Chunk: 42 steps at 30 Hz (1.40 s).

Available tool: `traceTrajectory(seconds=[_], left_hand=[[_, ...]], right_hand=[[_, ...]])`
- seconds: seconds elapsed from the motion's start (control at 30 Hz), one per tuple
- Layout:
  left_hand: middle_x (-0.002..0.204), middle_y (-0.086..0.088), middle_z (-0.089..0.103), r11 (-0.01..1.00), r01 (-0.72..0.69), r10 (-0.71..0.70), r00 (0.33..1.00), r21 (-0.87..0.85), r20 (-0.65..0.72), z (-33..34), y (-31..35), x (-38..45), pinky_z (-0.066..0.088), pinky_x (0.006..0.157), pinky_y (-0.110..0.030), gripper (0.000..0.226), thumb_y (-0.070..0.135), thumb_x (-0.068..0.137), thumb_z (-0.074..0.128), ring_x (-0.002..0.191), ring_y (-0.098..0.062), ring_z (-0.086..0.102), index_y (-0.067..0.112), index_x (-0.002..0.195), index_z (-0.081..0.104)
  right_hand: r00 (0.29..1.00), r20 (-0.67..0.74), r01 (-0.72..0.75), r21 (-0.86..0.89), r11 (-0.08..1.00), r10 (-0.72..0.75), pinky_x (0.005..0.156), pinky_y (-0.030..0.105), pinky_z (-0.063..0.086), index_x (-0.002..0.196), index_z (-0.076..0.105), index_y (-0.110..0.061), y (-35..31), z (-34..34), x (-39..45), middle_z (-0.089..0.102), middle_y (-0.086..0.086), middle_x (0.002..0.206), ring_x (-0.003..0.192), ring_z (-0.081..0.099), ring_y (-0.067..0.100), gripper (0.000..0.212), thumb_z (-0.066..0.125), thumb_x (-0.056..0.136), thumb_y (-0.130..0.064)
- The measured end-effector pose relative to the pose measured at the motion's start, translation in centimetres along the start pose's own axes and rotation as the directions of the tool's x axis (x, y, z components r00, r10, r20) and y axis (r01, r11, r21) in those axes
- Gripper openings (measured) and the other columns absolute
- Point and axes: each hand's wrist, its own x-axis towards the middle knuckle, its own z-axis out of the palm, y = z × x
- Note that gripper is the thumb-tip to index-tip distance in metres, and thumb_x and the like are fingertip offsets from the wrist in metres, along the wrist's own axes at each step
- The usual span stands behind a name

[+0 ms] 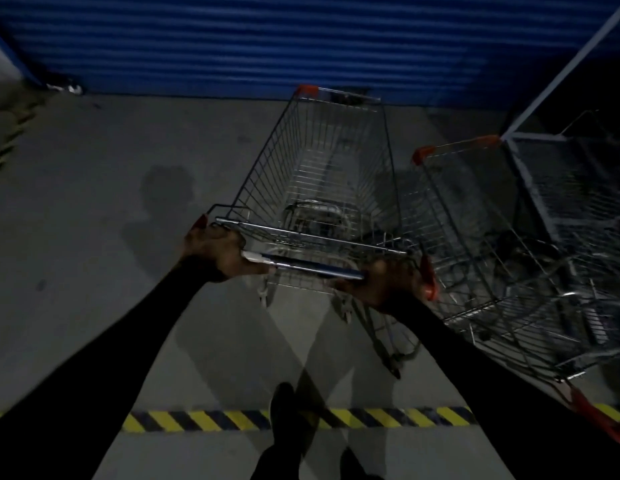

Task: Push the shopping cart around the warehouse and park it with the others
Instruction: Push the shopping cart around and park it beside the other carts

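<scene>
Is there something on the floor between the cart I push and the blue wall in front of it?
Nothing visible. Both hands, left hand and right hand, grip the shopping cart handle; its front is already close to the blue shutter wall. A parked cart stands alongside on its right, not ahead.

Floor [93,209]: grey concrete, dimly lit, with a darker stain left of centre. Standing on it:

- shopping cart [322,168], wire basket with red corner caps, centre of the frame, nose toward the blue shutter [301,39] at the top edge of the floor;
- second cart [492,258], just beside the first on the right, angled;
- metal cage trolley [561,140], upper right.

A yellow-and-black striped line [204,420] crosses the floor along the bottom of the frame. A shoe [284,407] rests on that line. Small debris [64,87] lies in the upper left corner.
</scene>
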Motion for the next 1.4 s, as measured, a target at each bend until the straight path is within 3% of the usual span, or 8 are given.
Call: traceTrajectory(seconds=[0.1, 0.3, 0.53, 0.7, 0.77, 0.93, 1.17, 1.4], left_hand=[[0.115, 0.009, 0.077, 0.999, -0.006, 0.005, 0.999, 0.032, 0.035, -0.7, -0.6, 1.8, 0.017, 0.129, -0.045, 0.129, 0.121, 0.043, 0.003, 0.128, -0.014, 0.065, 0.029, 0.096, 0.076], [0.106, 0.013, 0.078, 0.998, -0.032, 0.033, 0.999, 0.048, -0.028, 0.2, -2.1, 3.9, 0.018, 0.130, -0.046, 0.108, 0.121, 0.054, 0.021, 0.121, -0.012, 0.069, 0.033, 0.088, 0.075], [0.115, 0.010, 0.079, 0.995, -0.087, 0.090, 0.994, 0.050, -0.064, -0.4, -2.3, 3.6, 0.023, 0.131, -0.049, 0.106, 0.118, 0.062, 0.024, 0.123, -0.014, 0.069, 0.031, 0.096, 0.075], [0.107, 0.007, 0.079, 0.995, -0.097, 0.099, 0.964, 0.020, -0.248, 0.1, -1.0, 1.6, 0.033, 0.120, -0.048, 0.088, 0.106, 0.077, 0.036, 0.110, -0.022, 0.074, 0.029, 0.094, 0.074], [0.114, -0.005, 0.077, 0.980, -0.182, 0.142, 0.923, -0.080, -0.357, 1.0, -0.1, 0.2, 0.039, 0.112, -0.049, 0.071, 0.085, 0.088, 0.048, 0.110, -0.033, 0.073, 0.024, 0.109, 0.078], [0.142, -0.018, 0.063, 0.907, -0.290, 0.111, 0.865, -0.306, -0.490, 2.1, 3.6, -4.8, 0.048, 0.105, -0.055, 0.062, 0.053, 0.097, 0.055, 0.130, -0.043, 0.059, 0.010, 0.140, 0.066], [0.155, -0.014, 0.055, 0.791, -0.429, 0.184, 0.846, -0.436, -0.500, 2.8, 9.8, -16.6, 0.048, 0.115, -0.054, 0.060, 0.052, 0.098, 0.056, 0.142, -0.039, 0.054, 0.018, 0.148, 0.064], [0.158, -0.012, 0.052, 0.592, -0.704, 0.531, 0.707, -0.392, -0.468, 1.2, 15.7, -27.1, 0.050, 0.114, -0.053, 0.058, 0.049, 0.102, 0.063, 0.148, -0.034, 0.048, 0.015, 0.149, 0.064]], right_hand=[[0.989, -0.148, -0.033, -0.270, 0.962, -0.007, 0.067, 0.024, 0.040, 0.059, 0.048, -0.025, -1.8, -1.2, 0.0, 0.070, 0.003, 0.075, 0.076, 0.070, 0.015, 0.086, 0.041, 0.060, -0.111], [0.991, -0.126, -0.100, -0.413, 0.905, 0.052, 0.089, 0.033, 0.046, 0.107, 0.074, -0.021, -3.1, -1.6, 0.9, 0.074, 0.009, 0.122, 0.120, 0.068, 0.029, 0.080, 0.054, 0.081, -0.094], [0.979, -0.200, -0.114, -0.433, 0.894, 0.028, 0.104, 0.043, 0.048, 0.094, 0.072, -0.024, -3.7, -1.5, 0.3, 0.075, 0.010, 0.116, 0.116, 0.069, 0.032, 0.082, 0.048, 0.077, -0.101], [0.955, -0.284, -0.031, -0.371, 0.928, -0.082, 0.113, 0.048, 0.039, 0.146, 0.059, -0.022, -3.2, -0.5, -1.3, 0.062, 0.011, 0.146, 0.133, 0.058, 0.035, 0.087, 0.047, 0.091, -0.088], [0.920, -0.365, 0.000, -0.366, 0.931, -0.143, 0.118, 0.054, 0.037, 0.151, 0.056, -0.022, -2.2, 0.5, -2.5, 0.060, 0.009, 0.149, 0.135, 0.057, 0.037, 0.090, 0.033, 0.093, -0.087], [0.805, -0.562, 0.039, -0.269, 0.962, -0.189, 0.112, 0.051, 0.045, 0.148, 0.058, -0.018, -0.5, 3.4, -9.0, 0.061, 0.010, 0.147, 0.133, 0.058, 0.035, 0.066, 0.041, 0.103, -0.064], [0.745, -0.667, -0.003, -0.035, 0.999, -0.021, 0.090, 0.047, 0.057, 0.150, 0.056, -0.018, 1.4, 9.8, -21.3, 0.062, 0.009, 0.146, 0.119, 0.065, 0.037, 0.060, 0.048, 0.105, -0.057], [0.500, -0.815, -0.042, 0.316, 0.948, 0.294, 0.096, 0.041, 0.054, 0.148, 0.058, -0.014, 0.6, 16.4, -37.0, 0.063, 0.007, 0.143, 0.122, 0.060, 0.024, 0.054, 0.056, 0.108, -0.050]])
